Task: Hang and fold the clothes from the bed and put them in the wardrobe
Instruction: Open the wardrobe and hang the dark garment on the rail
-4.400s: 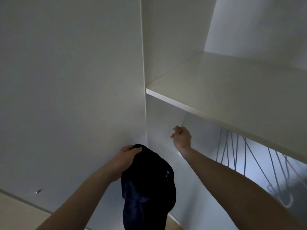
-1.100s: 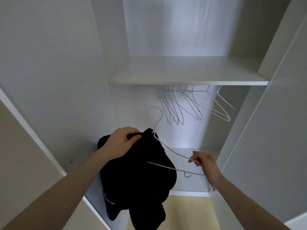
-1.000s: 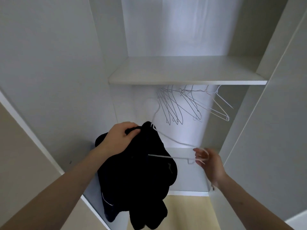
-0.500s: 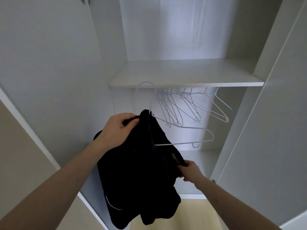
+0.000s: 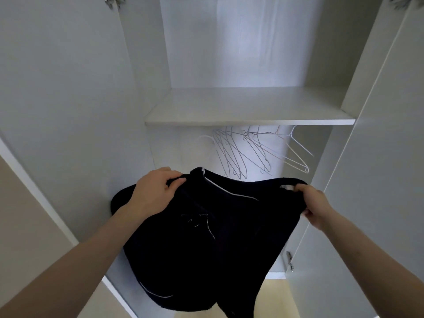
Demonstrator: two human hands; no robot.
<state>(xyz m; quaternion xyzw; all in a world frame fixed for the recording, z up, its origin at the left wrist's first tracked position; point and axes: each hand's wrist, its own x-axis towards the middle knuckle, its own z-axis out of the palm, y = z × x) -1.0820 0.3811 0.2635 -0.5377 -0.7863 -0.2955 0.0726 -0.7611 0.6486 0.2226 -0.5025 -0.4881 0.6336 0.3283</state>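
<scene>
Black and soft-looking, the garment [image 5: 206, 244] you hold hangs in front of the open wardrobe [image 5: 68, 88], below its shelf [image 5: 247, 111]. It looks like a thick, matte cloth with thin pale piping running along a seam near the top and again near the lower hem, and a small stitched mark on its front. Your left hand [image 5: 153, 191] grips the top edge, fingers curled over the cloth close to where the neck of a white wire hanger [image 5: 203, 143] comes up out of the garment. Your right hand [image 5: 314, 203] pinches the far right end of the top edge, where a bit of the pale hanger tip shows through. Between your hands the cloth is stretched into a curved line, and the rest drops in loose folds.

Under the front edge of the shelf, a bunch of thin metal wire hangers [image 5: 252, 152] hangs tilted and crowded together. The wardrobe panels are smooth, flat and pale grey-white; a small metal hinge [image 5: 289, 260] sits on the right door's edge.
</scene>
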